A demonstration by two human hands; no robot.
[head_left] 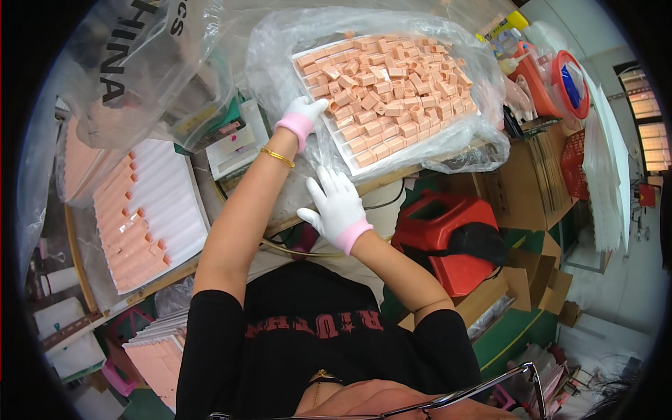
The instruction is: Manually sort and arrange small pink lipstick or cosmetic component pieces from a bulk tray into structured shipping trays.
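Observation:
Both hands wear white gloves with pink cuffs. My left hand is at the left edge of a white tray, its fingers bunched beside the outermost pieces; what they hold, if anything, is hidden. Small peach-coloured hollow plastic pieces lie on the tray, some in neat rows along the near edge, many piled loosely above. Clear plastic sheeting surrounds the tray. My right hand hovers close to the near bench edge, fingers spread, holding nothing.
At the left lies a ridged white tray partly filled with peach pieces. A small white device stands between the trays. A red plastic stool is at the right, near cardboard boxes. Red containers stand at the far right.

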